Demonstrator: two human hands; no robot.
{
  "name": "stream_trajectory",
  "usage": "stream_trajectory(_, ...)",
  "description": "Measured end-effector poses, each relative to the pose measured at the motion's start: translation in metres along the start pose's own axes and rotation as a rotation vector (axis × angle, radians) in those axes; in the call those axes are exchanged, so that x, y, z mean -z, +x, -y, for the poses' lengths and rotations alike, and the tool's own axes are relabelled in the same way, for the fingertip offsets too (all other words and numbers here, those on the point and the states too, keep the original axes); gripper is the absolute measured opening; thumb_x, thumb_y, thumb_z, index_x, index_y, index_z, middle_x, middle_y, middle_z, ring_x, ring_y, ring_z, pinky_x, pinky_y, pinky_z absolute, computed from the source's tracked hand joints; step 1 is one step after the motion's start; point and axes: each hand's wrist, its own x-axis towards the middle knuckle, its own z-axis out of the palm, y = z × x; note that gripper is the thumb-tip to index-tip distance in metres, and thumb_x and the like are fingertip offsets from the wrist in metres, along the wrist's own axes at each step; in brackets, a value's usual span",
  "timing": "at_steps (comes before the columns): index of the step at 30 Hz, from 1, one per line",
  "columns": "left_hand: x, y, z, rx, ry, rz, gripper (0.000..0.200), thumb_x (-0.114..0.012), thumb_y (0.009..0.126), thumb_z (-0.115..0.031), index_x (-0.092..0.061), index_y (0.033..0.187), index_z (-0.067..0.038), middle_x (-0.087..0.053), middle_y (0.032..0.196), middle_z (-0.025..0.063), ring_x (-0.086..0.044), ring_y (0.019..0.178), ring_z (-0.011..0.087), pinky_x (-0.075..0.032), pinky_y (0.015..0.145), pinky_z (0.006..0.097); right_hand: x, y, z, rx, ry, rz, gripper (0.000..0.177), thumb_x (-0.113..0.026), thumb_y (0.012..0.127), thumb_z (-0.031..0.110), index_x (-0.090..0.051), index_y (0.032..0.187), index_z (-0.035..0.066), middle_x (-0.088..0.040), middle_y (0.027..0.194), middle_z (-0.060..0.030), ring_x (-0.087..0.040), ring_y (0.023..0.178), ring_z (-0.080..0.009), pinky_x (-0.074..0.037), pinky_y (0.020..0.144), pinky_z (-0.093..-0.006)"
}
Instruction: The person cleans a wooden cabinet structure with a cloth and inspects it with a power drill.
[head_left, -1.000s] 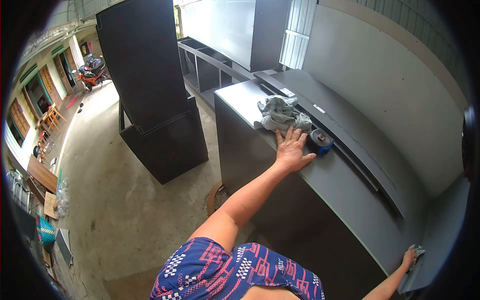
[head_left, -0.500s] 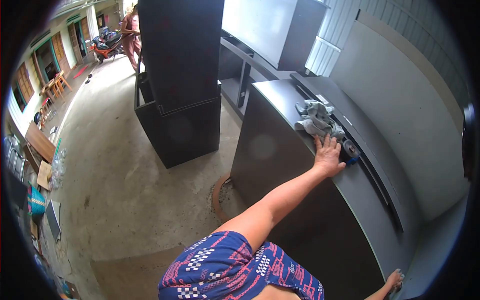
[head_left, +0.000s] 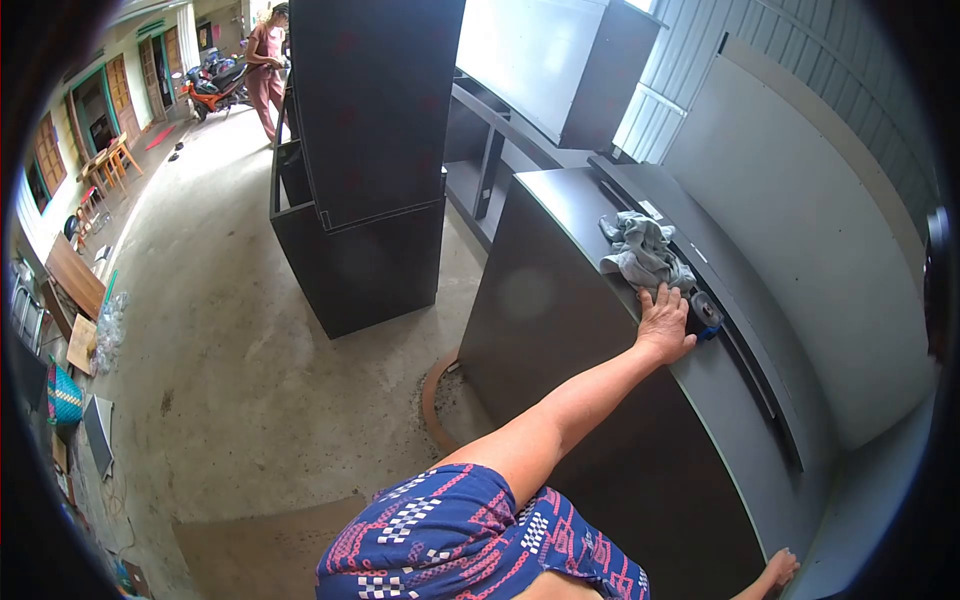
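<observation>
Head view: the left hand [head_left: 665,325], fingers apart, touches a crumpled grey cloth [head_left: 645,250] on a flat dark-grey panel [head_left: 722,405]; the right hand's [head_left: 782,568] state, seemingly edge-blurred, I cannot tell.

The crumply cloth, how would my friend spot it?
Find the big grey cabinet on the right. On its top, by the left hand, lies the pale cloth. It is soft and bunched up, unlike the round blue-edged thing beside it.

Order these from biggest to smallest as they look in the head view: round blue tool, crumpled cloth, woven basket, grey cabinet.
1. Grey cabinet
2. Crumpled cloth
3. Woven basket and round blue tool: too alike to rank
</observation>
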Motion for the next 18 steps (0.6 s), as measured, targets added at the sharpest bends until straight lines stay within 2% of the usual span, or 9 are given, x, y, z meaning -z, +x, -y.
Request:
stream_trajectory(1, -0.003, 0.001, 0.001, 0.003, -0.005, -0.010, 0.073, -0.062, 0.077, -0.047, -0.045, 0.130, 0.000, -0.036, 0.141, 0.0160, -0.020, 0.138, 0.0346, -0.013, 0.108, 0.0617, -0.003, 0.000, -0.004, 0.008, 0.017, -0.006, 0.043, -0.047, 0.091, 0.041, -0.060, 0.119, 0.011, -0.051, 0.125, -0.0138, -0.054, 0.110, -0.0395, -0.046, 0.087, -0.0542)
stream_trajectory(3, -0.003, 0.000, -0.001, 0.004, 0.012, -0.045, 0.069, -0.063, 0.077, -0.046, -0.047, 0.128, -0.001, -0.039, 0.139, 0.0138, -0.025, 0.136, 0.0320, -0.017, 0.107, 0.0594, 0.061, -0.054, 0.007, -0.082, 0.185, -0.028, 0.044, -0.048, 0.089, 0.042, -0.060, 0.117, 0.011, -0.052, 0.123, -0.0151, -0.056, 0.107, -0.0397, -0.047, 0.086, -0.0530)
stream_trajectory(5, 0.006, -0.002, -0.005, 0.015, 0.051, -0.026, 0.065, -0.063, 0.076, -0.046, -0.051, 0.123, -0.003, -0.042, 0.135, 0.0125, -0.030, 0.131, 0.0301, -0.022, 0.105, 0.0579, 0.084, -0.075, 0.012, -0.102, 0.199, 0.015, 0.046, -0.050, 0.087, 0.045, -0.061, 0.114, 0.010, -0.054, 0.120, -0.0162, -0.057, 0.105, -0.0396, -0.047, 0.085, -0.0524)
stream_trajectory(6, 0.007, -0.002, -0.007, 0.012, 0.070, -0.047, 0.063, -0.063, 0.076, -0.046, -0.052, 0.121, -0.004, -0.045, 0.131, 0.0115, -0.033, 0.128, 0.0289, -0.024, 0.103, 0.0567, 0.092, -0.085, 0.013, -0.057, 0.140, -0.002, 0.044, -0.048, 0.088, 0.046, -0.062, 0.112, 0.012, -0.055, 0.118, -0.0148, -0.059, 0.102, -0.0391, -0.049, 0.081, -0.0530)
stream_trajectory(9, -0.011, 0.002, -0.004, -0.016, 0.139, -0.193, 0.057, -0.066, 0.073, -0.047, -0.056, 0.113, -0.006, -0.050, 0.117, 0.0077, -0.041, 0.116, 0.0257, -0.030, 0.095, 0.0520, 0.111, -0.109, 0.017, -0.053, 0.234, 0.007, 0.042, -0.050, 0.087, 0.044, -0.061, 0.113, 0.012, -0.053, 0.121, -0.0173, -0.057, 0.105, -0.0395, -0.047, 0.085, -0.0514)
stream_trajectory(11, -0.015, 0.004, -0.002, -0.034, 0.153, -0.216, 0.060, -0.065, 0.073, -0.048, -0.056, 0.116, -0.007, -0.049, 0.126, 0.0063, -0.039, 0.122, 0.0256, -0.030, 0.096, 0.0519, 0.123, -0.124, 0.020, -0.090, 0.286, -0.022, 0.042, -0.052, 0.085, 0.043, -0.062, 0.113, 0.012, -0.053, 0.120, -0.0176, -0.056, 0.106, -0.0397, -0.047, 0.085, -0.0502)
stream_trajectory(13, -0.006, 0.003, -0.008, 0.008, 0.194, -0.086, 0.064, -0.062, 0.077, -0.051, -0.052, 0.124, -0.010, -0.044, 0.137, 0.0058, -0.034, 0.130, 0.0248, -0.027, 0.101, 0.0552, 0.123, -0.130, 0.021, -0.054, 0.254, -0.039, 0.041, -0.052, 0.086, 0.042, -0.062, 0.111, 0.011, -0.053, 0.117, -0.0192, -0.057, 0.103, -0.0399, -0.047, 0.084, -0.0505)
stream_trajectory(15, -0.011, 0.003, -0.007, 0.020, 0.203, -0.097, 0.066, -0.061, 0.078, -0.052, -0.049, 0.129, -0.012, -0.042, 0.139, 0.0040, -0.033, 0.132, 0.0234, -0.025, 0.104, 0.0571, 0.122, -0.142, 0.019, -0.064, 0.341, -0.084, 0.043, -0.051, 0.085, 0.045, -0.061, 0.110, 0.012, -0.051, 0.121, -0.0207, -0.056, 0.101, -0.0438, -0.046, 0.085, -0.0508)
stream_trajectory(18, -0.010, 0.002, -0.007, 0.017, 0.180, -0.106, 0.063, -0.062, 0.078, -0.049, -0.051, 0.126, -0.009, -0.044, 0.138, 0.0050, -0.035, 0.130, 0.0234, -0.025, 0.103, 0.0569, 0.099, -0.156, 0.010, -0.054, 0.555, -0.163, 0.040, -0.056, 0.085, 0.040, -0.059, 0.108, 0.008, -0.055, 0.112, -0.0178, -0.057, 0.101, -0.0391, -0.046, 0.083, -0.0484)
